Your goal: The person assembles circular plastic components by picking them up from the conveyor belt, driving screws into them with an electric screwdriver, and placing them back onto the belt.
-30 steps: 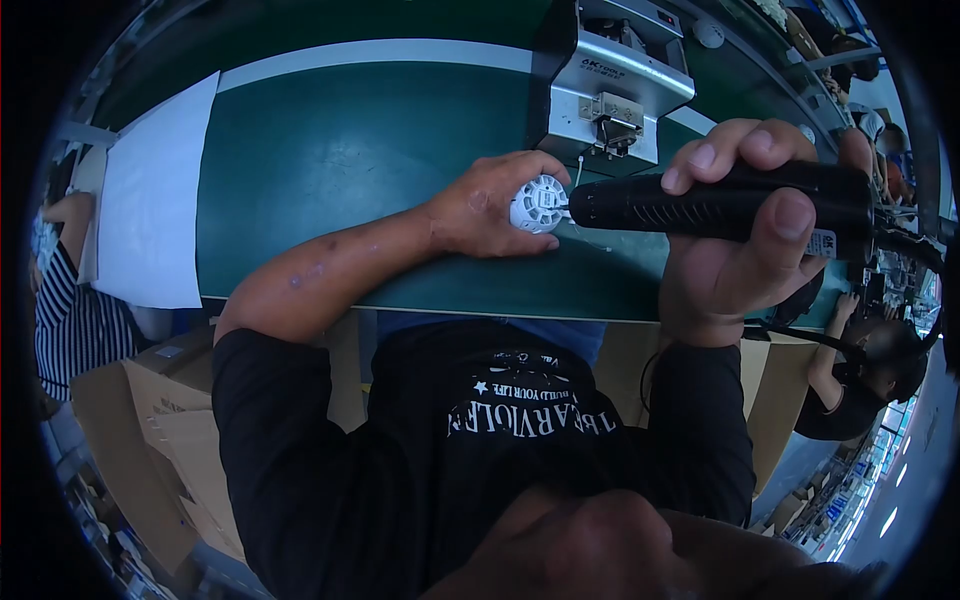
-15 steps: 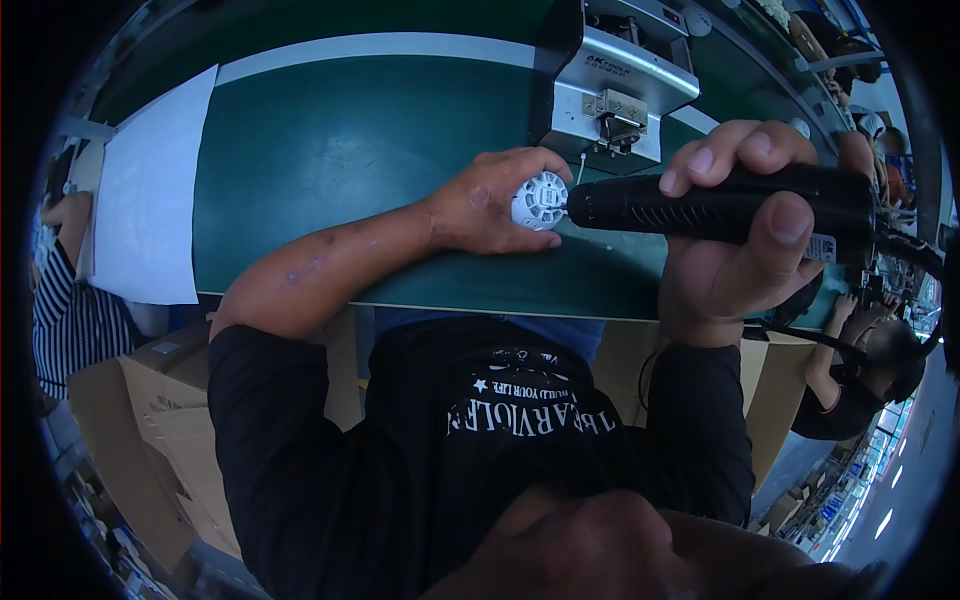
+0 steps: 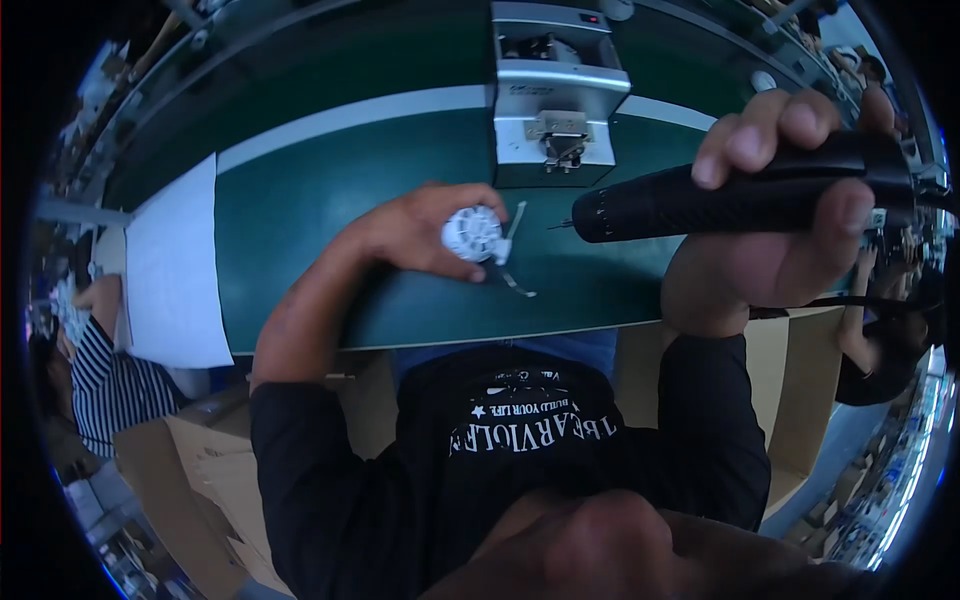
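Note:
My left hand (image 3: 425, 230) is closed round a round white slotted part (image 3: 472, 235) above the green mat. White wires or strips stick out from the part's right side. In my right hand (image 3: 785, 195) is a black electric screwdriver (image 3: 660, 205), gripped with the fingers above and the thumb below. Its thin bit points left toward the white part, with a gap between them. A cable runs from the tool's rear at the right.
A silver machine (image 3: 556, 100) with a red display stands at the back of the green table (image 3: 300, 220). White paper (image 3: 175, 270) covers the left end. Cardboard boxes (image 3: 200, 480) sit below the front edge. Other people are at both sides.
The screwdriver bit has come away from the white part. My left hand has moved left with the part, which has turned, showing its wires. The whole view has shifted.

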`<action>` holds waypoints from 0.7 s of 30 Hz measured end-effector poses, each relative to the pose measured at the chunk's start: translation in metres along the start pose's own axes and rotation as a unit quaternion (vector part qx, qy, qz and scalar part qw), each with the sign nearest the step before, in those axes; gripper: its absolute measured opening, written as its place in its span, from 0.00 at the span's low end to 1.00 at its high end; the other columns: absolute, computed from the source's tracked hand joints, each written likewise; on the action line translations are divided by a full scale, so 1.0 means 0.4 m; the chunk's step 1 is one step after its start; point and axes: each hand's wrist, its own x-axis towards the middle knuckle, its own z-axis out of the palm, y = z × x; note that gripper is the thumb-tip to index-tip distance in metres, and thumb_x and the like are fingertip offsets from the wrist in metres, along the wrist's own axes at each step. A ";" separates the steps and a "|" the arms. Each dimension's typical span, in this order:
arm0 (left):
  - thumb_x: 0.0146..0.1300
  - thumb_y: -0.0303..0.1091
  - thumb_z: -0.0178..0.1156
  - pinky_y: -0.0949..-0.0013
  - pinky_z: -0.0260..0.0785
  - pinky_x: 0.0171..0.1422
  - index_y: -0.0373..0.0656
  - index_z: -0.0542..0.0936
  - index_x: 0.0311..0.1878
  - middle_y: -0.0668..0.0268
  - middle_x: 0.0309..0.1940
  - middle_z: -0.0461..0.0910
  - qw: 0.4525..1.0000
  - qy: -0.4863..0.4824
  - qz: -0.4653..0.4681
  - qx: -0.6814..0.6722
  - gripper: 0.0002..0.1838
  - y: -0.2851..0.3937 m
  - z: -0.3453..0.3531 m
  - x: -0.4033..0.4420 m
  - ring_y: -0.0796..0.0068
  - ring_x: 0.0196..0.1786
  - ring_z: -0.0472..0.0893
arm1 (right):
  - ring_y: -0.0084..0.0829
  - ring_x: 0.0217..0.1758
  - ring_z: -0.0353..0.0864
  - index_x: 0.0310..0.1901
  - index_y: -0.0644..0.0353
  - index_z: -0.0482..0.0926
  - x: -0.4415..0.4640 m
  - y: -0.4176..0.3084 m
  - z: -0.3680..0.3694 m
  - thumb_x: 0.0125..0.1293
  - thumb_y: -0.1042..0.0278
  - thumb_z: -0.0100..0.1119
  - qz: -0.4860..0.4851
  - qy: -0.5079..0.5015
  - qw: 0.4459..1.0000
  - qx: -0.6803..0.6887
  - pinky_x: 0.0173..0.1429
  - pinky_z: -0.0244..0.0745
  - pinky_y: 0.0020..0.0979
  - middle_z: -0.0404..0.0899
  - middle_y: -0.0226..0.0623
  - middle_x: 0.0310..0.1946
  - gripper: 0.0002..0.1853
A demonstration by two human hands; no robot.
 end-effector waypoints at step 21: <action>0.71 0.41 0.58 0.50 0.69 0.71 0.44 0.78 0.64 0.47 0.52 0.82 0.853 0.284 0.049 0.436 0.22 0.012 -0.590 0.742 0.48 0.60 0.81 | 0.41 0.30 0.88 0.53 0.71 0.71 0.061 -0.111 -0.304 0.60 0.73 0.68 -0.131 0.203 0.911 -0.335 0.32 0.83 0.34 0.83 0.48 0.30 0.22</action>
